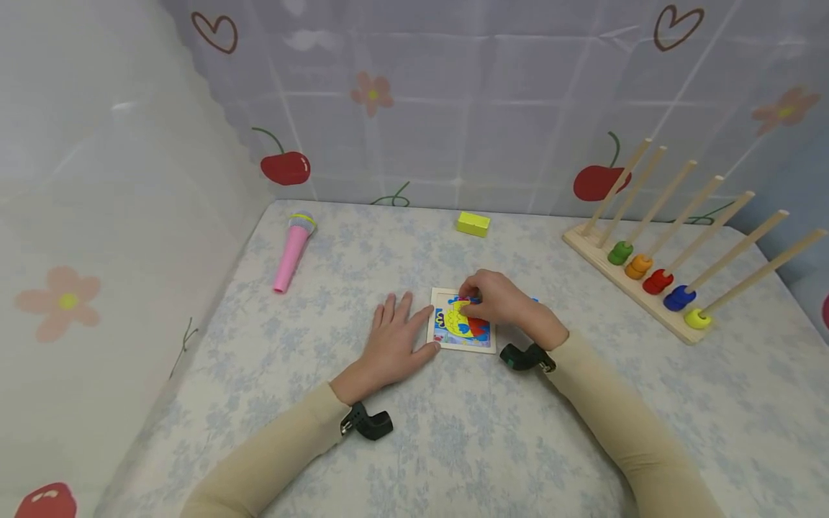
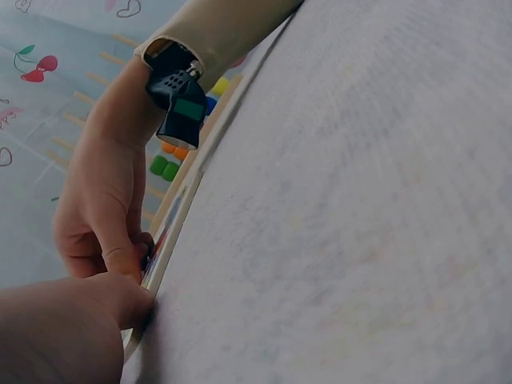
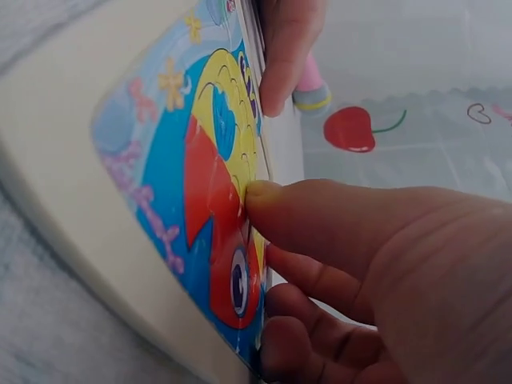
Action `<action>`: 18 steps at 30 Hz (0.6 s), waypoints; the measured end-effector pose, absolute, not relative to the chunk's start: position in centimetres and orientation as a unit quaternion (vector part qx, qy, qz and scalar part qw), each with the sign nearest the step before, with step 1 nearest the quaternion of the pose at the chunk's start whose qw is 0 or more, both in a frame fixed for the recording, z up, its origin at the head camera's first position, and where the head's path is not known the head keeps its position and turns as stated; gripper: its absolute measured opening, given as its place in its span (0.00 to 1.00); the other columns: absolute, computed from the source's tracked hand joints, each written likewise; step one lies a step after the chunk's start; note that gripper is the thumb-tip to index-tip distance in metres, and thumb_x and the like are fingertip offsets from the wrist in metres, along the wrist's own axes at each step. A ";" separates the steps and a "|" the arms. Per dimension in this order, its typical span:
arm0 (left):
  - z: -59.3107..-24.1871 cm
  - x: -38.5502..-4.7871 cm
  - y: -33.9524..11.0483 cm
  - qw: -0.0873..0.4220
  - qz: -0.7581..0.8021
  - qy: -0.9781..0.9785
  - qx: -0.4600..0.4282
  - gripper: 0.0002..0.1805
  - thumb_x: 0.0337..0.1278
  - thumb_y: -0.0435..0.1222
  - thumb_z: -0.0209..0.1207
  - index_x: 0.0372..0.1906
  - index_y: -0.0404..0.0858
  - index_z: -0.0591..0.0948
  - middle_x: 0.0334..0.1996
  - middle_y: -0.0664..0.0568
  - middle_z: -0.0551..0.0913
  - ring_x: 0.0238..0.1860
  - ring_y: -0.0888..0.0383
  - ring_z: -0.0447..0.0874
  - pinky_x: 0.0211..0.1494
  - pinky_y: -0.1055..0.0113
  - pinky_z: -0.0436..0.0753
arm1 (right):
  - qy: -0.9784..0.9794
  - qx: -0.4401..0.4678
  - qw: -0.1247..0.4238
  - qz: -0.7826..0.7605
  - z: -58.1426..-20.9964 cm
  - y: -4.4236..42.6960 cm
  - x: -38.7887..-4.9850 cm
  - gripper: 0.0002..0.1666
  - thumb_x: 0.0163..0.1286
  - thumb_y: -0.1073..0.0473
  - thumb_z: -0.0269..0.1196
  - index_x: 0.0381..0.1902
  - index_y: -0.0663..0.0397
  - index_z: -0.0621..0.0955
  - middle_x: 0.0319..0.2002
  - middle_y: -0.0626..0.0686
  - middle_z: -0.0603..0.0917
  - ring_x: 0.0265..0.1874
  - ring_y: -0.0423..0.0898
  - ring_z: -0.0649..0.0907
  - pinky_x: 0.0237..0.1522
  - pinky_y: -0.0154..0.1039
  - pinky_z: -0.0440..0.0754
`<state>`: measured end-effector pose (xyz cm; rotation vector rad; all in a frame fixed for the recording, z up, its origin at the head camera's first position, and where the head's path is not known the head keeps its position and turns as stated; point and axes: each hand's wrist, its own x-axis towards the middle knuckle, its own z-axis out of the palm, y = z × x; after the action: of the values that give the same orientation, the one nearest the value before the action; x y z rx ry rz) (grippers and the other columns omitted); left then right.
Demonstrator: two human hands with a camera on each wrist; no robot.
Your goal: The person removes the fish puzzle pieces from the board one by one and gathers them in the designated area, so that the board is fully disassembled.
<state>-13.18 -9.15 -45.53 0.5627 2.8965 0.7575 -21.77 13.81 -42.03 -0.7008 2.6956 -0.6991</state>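
A small square fish puzzle [image 1: 461,347] in a pale wooden frame lies flat on the table; its picture is a yellow and red fish on blue. My right hand [image 1: 497,298] is over its right part, fingers curled, and pinches a puzzle piece at the fish's body. In the right wrist view the thumb [image 3: 300,212] touches the yellow and red surface; the fingers hide the piece's far edge. My left hand [image 1: 393,345] rests on the table with fingers spread, thumb and forefinger touching the frame's left edge.
A pink toy microphone [image 1: 293,252] lies at the back left. Near the back edge stands a yellow block [image 1: 473,224]. To the right is a wooden peg rack [image 1: 622,277] with coloured beads and tall rods. A small blue bit [image 1: 534,299] shows behind my right hand.
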 end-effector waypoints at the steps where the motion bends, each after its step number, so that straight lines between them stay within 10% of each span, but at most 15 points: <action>1: -45.5 -13.2 -9.1 0.047 0.249 0.949 0.185 0.35 0.69 0.52 0.56 0.77 0.45 0.68 0.81 0.34 0.53 0.82 0.30 0.39 0.80 0.33 0.45 | 0.930 -0.241 0.136 -0.240 -42.0 13.8 -21.7 0.13 0.66 0.59 0.70 0.46 0.61 0.86 0.42 0.56 0.85 0.40 0.49 0.80 0.51 0.47 0.83; 18: -45.6 -13.1 -9.1 0.042 0.247 0.950 0.187 0.35 0.69 0.52 0.56 0.76 0.45 0.69 0.81 0.33 0.53 0.82 0.29 0.39 0.80 0.33 0.45 | 0.933 -0.240 0.120 -0.240 -42.2 13.8 -21.4 0.18 0.65 0.60 0.71 0.51 0.62 0.83 0.43 0.57 0.82 0.41 0.50 0.79 0.50 0.46 0.82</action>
<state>-13.14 -9.13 -45.58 0.5728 2.9073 0.7546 -21.45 13.77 -42.16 -0.7022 2.7263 -0.7000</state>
